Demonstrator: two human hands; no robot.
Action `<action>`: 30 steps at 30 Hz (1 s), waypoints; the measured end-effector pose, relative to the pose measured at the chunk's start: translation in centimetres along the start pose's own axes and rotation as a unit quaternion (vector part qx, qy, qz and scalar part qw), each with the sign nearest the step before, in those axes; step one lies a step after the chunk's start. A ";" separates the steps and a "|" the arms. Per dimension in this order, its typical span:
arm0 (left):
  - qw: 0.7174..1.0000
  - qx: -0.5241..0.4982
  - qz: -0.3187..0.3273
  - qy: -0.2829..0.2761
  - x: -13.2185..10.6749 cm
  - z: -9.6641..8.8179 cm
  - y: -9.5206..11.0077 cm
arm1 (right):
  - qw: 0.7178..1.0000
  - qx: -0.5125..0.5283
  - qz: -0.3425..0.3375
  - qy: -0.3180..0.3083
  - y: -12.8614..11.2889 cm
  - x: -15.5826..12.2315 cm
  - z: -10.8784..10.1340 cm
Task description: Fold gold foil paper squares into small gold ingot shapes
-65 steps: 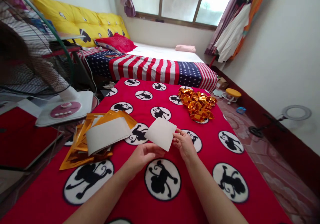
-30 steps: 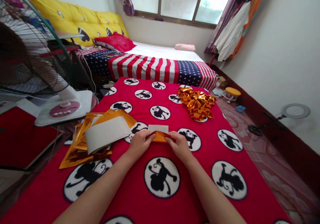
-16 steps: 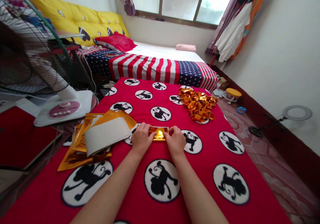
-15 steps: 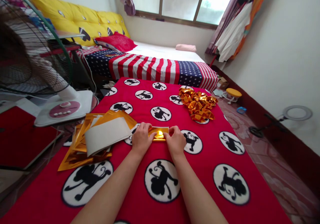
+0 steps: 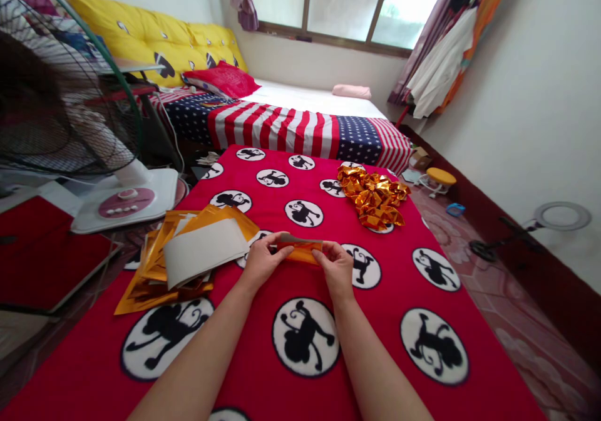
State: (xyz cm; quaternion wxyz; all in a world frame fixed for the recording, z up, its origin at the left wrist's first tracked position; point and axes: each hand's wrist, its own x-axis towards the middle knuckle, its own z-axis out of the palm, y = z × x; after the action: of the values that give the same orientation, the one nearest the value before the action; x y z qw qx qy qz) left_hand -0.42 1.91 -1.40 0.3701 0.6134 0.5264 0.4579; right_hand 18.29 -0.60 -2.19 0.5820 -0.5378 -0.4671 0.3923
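A folded sheet of gold foil paper (image 5: 301, 252) spans the gap between my two hands, its grey backing showing along the top edge. My left hand (image 5: 263, 259) pinches its left end, thumb on the near face. At the right end, my right hand (image 5: 337, 267) grips it between thumb and fingers. To the left lies a stack of gold foil sheets (image 5: 154, 283), with grey-backed sheets (image 5: 206, 252) on top. Folded gold foil pieces (image 5: 373, 192) sit in a pile at the far right of the red cloth (image 5: 244, 339).
A standing fan (image 5: 126, 198) is at the left, beside a red board (image 5: 47, 252). Behind the cloth is a bed (image 5: 282, 126) with a striped cover. A yellow stool (image 5: 441, 175) and a ring light (image 5: 563, 216) stand on the floor at the right.
The foil sheet has tilted up between my hands, so its grey edge shows and its bright glare is gone. My fingers have shifted their hold at both ends.
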 end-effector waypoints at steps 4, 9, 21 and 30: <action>1.000 -0.011 -0.018 -0.015 -0.3 -0.1 0.6 | 0.999 -0.029 0.008 -0.032 -0.3 0.0 0.0; 1.000 -0.004 -0.020 -0.003 -0.4 0.0 0.7 | 0.999 -0.044 -0.003 -0.019 -0.6 -0.1 0.2; 1.000 0.018 -0.024 -0.001 -0.3 0.0 0.7 | 0.995 -0.099 -0.005 -0.007 -0.9 -0.2 0.2; 0.999 0.031 -0.016 0.002 -0.3 0.1 0.4 | 0.997 -0.073 -0.010 -0.004 -1.0 -0.2 0.3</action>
State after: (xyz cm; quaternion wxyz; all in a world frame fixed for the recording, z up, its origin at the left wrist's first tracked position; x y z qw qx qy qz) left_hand -0.17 1.53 -1.11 0.3569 0.6149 0.5511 0.4368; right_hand 17.90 -0.81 -1.21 0.5436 -0.5722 -0.5022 0.3533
